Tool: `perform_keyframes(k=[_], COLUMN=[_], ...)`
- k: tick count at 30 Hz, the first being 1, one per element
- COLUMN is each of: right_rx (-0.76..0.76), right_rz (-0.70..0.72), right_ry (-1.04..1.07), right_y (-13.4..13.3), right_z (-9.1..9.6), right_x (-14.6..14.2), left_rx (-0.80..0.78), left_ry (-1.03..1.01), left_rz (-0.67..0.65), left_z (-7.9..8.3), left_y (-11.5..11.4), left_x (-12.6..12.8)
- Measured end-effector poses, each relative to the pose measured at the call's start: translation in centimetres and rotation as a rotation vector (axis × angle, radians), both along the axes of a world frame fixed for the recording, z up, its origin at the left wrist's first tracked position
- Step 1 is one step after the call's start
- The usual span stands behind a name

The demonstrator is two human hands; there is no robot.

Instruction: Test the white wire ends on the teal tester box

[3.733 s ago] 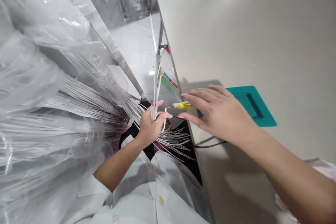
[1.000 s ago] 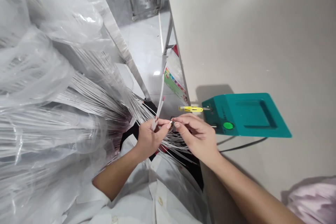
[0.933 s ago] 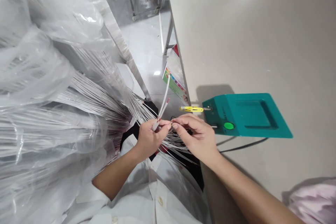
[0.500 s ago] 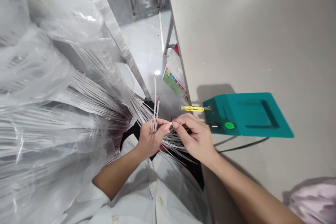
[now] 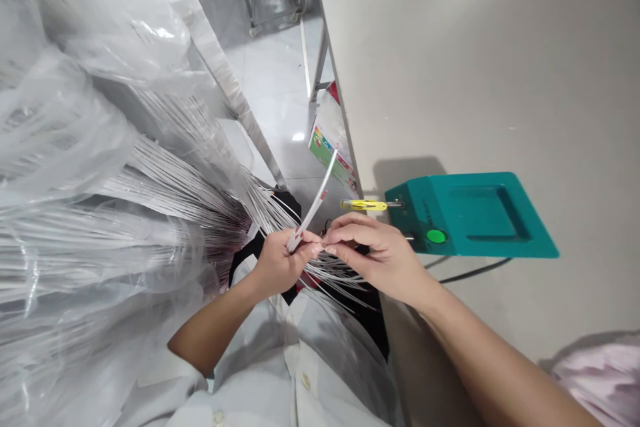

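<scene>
Closed around a few white wires with reddish tips is my left hand; the wires lean up and to the right out of its grip. Thumb and forefinger of my right hand come together at the left fingertips, pinching a tiny piece I cannot make out. Beneath both hands, a bundle of white wires stretches across my lap. Close by on the right stands a teal device with a green button, a yellow clip sticking out from its left side.
On my left lie large wire bundles wrapped in clear plastic. A grey table fills the right side, with a pale pink cloth at its near corner. A printed box is below the table's edge, and a wheeled metal rack stands beyond.
The wires in my left hand have swung from upright to a rightward lean. My right fingers have straightened, and the small light-coloured piece between my hands is now hidden.
</scene>
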State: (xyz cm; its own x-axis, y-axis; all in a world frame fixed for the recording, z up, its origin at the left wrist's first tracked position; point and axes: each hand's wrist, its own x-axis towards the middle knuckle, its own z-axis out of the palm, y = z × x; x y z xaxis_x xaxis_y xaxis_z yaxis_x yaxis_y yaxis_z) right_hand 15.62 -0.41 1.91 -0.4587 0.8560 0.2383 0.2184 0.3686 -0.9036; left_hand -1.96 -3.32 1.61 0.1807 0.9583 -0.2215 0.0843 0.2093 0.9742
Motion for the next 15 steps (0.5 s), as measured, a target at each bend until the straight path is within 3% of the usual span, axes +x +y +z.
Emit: perform_keyframes(k=[4,10,12,15], right_rx=[-0.232,-0.707,-0.760,-0.707], right_rz=[0.030,-0.094,-0.113,-0.161], right_ry=[0.223,0.540,0.568,0.561], right_y=[-0.2,-1.4,-1.6,-1.7], right_z=[-0.3,-1.7,-1.8,-1.8], right_x=[-0.3,-1.5,-1.8,-2.0], left_rx=[-0.084,-0.247,-0.285,-0.332], left_ry=[-0.158,-0.584,-0.650,-0.647], left_rz=[-0.050,0.006,0.039,0.076], left_z=[-0.3,-1.4,-1.7,-1.8], left_y=[0.2,-0.2,-0.3,-0.4], left_x=[-0.4,0.6,1.2,1.7])
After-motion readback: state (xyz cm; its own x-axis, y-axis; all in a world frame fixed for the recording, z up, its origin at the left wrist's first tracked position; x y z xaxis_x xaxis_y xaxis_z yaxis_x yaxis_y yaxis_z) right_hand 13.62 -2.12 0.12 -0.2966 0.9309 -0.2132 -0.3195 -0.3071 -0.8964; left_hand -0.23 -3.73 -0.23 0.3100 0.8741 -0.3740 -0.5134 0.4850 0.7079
